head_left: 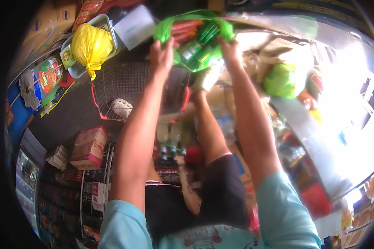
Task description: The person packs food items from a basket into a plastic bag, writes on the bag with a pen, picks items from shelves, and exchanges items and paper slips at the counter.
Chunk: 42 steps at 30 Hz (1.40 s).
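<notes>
Both arms reach forward to a green plastic bag [202,63] at the top middle of the head view. My left hand [162,54] is closed on the bag's left edge, and my right hand [230,50] is closed on its right edge. The bag's mouth is stretched apart between them. Inside lie several green packets [201,39] and some red packets [186,31]; their exact kind is too blurred to tell. Just below the bag, a wire shopping basket [122,83] with red edging stands on the floor, holding a white rounded object [122,108].
A yellow tied bag [91,45] sits in a grey-blue tub [114,31] at upper left. To the right are a lime-green bag [283,81] and a bright metal-looking counter [303,133]. A cardboard box [88,147] and stocked shelves stand at lower left.
</notes>
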### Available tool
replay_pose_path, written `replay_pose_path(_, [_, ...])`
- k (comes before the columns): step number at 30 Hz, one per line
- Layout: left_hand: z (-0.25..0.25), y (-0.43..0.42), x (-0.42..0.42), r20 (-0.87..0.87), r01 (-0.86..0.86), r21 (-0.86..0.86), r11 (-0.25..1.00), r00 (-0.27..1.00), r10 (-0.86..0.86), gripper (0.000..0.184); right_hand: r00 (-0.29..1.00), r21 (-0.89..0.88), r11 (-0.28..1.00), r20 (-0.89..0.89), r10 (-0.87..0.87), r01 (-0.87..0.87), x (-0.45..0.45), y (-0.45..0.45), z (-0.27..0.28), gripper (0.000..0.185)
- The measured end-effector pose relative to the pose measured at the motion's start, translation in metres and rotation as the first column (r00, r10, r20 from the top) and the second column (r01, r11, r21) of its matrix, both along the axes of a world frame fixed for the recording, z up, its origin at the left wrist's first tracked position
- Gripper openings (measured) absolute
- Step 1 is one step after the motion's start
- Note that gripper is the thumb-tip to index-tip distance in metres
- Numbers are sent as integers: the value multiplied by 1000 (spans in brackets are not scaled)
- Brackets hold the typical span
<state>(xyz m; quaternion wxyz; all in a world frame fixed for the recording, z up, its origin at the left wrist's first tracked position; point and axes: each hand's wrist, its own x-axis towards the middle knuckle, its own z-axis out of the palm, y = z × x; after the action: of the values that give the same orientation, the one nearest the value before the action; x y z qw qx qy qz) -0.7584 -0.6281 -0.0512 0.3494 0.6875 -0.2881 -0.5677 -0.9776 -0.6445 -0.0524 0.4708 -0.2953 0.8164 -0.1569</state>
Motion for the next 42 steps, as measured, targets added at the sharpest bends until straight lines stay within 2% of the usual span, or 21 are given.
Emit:
replay_pose_path(1, [14, -2, -3, -37, 39, 68, 997, 999, -37, 27, 999, -48, 998, -14, 41, -42, -28, 23, -51, 45])
replay_pose_path(2, [28, -4, -8, -71, 81, 131, 988, 995, -72, 27, 990, 49, 991, 69, 123, -127, -16, 12, 32, 40])
replay_pose_path(7, [73, 18, 7, -158, 259, 153, 954, 959, -235, 25, 972, -102, 980, 147, 184, -170, -14, 38, 98, 23])
replay_pose_path(9, [79, 17, 1, -208, 248, 44, 968, 950, -234, 26, 978, -213, 967, 127, 168, -139, -8, 41, 94, 18])
replay_pose_path(14, [45, -6, -33, -272, 418, 217, 882, 894, -356, 52, 945, -278, 960, 319, 78, 15, 9, 30, 48, 17])
replay_pose_path(17, [48, 5, -76, -292, 430, 184, 884, 883, -369, 81, 942, -224, 927, 79, 326, -302, 20, 39, 23, 36])
replay_pose_path(19, [38, 2, -80, -495, 457, 157, 875, 803, -331, 88, 885, -81, 882, -31, 464, -465, 23, 39, 32, 38])
replay_pose_path(21, [28, 8, -90, -419, 485, 92, 870, 811, -408, 86, 601, 36, 607, -106, 792, -794, 15, 39, 34, 39])
replay_pose_path(23, [35, 18, -95, -255, 420, 188, 888, 894, -368, 79, 624, 90, 627, -63, 779, -774, 10, 42, 58, 48])
replay_pose_path(25, [74, 27, -84, -55, 323, 4, 946, 945, -322, 71, 639, 40, 703, -381, 668, -711, 3, 65, 50, 48])
replay_pose_path(26, [77, 41, -81, 34, 263, -53, 963, 965, -261, 67, 685, 80, 743, -330, 649, -665, 5, 64, 75, 48])
replay_pose_path(29, [107, 74, -41, -271, 370, 134, 919, 906, -325, 59, 670, 302, 746, -328, 666, -594, -17, 113, 104, 50])
replay_pose_path(30, [101, 97, -22, -246, 390, 24, 921, 895, -372, 57, 724, 193, 826, -405, 558, -529, -11, 141, 139, 49])
replay_pose_path(31, [96, 121, 8, -201, 411, 140, 901, 903, -380, 50, 757, 176, 847, -383, 529, -503, -9, 175, 165, 46])
replay_pose_path(33, [100, 146, 85, -405, 739, 290, 608, 670, -622, 29, 953, 191, 946, -100, 286, -263, -2, 228, 235, 46])
replay_pose_path(34, [110, 169, 121, -336, 699, 381, 605, 714, -614, 24, 981, 105, 986, -133, 141, -128, 11, 266, 269, 50])
replay_pose_path(35, [100, 186, 168, -181, 814, 241, 529, 573, -800, 22, 982, 157, 985, -163, 98, -72, 23, 306, 278, 51])
replay_pose_path(37, [146, 193, 249, -97, 891, 360, 276, 330, -939, 25, 980, 160, 986, -196, -26, 58, 52, 385, 303, 45])
replay_pose_path(39, [197, 198, 321, -49, 826, 529, 198, 262, -964, 27, 984, 284, 952, -165, -65, 110, 84, 442, 337, 46])
replay_pose_path(40, [205, 188, 354, -96, 748, 662, -52, 15, -995, 35, 990, 300, 949, -127, -67, 102, 102, 468, 348, 47])
replay_pose_path(42, [248, 179, 375, -117, 634, 768, -94, -6, -993, 30, 986, 308, 938, -107, -131, 158, 130, 508, 364, 45])
